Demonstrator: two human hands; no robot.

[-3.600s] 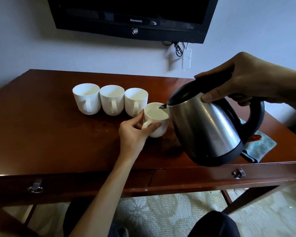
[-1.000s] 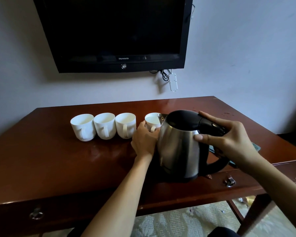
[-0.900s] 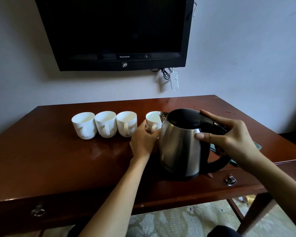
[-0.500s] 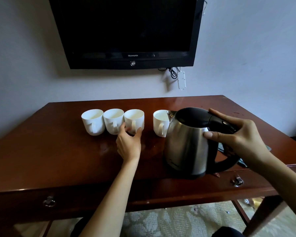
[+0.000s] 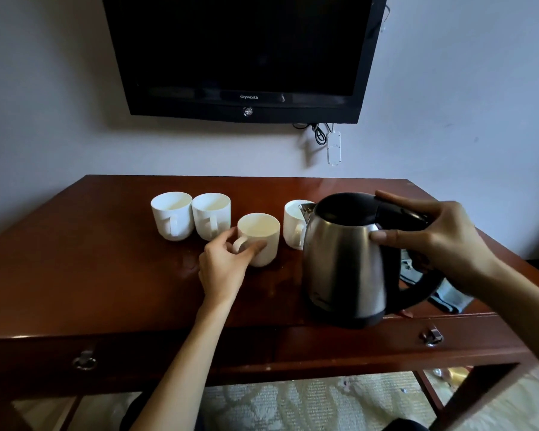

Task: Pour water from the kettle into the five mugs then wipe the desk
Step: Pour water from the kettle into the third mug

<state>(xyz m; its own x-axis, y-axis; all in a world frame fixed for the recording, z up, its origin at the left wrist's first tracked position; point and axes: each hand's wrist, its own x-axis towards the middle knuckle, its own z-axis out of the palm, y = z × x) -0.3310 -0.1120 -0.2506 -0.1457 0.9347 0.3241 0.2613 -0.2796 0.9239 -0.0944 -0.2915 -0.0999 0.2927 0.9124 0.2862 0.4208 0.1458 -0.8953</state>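
kettle [image 5: 346, 262] stands upright on the counter [image 5: 91, 275], right hand [image 5: 430, 241] closed around its handle; left hand [image 5: 227, 262] grips a mug [image 5: 259, 237] by its handle, drawn forward of 3 others, likely for pouring.

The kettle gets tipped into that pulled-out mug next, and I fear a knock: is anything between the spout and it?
Nothing visible does. The kettle spout points at bare desk beside the mug that the left hand holds; another mug stands just behind.

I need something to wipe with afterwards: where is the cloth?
In the head view the cloth lies on the desk at the right, mostly hidden behind the kettle and the right hand.
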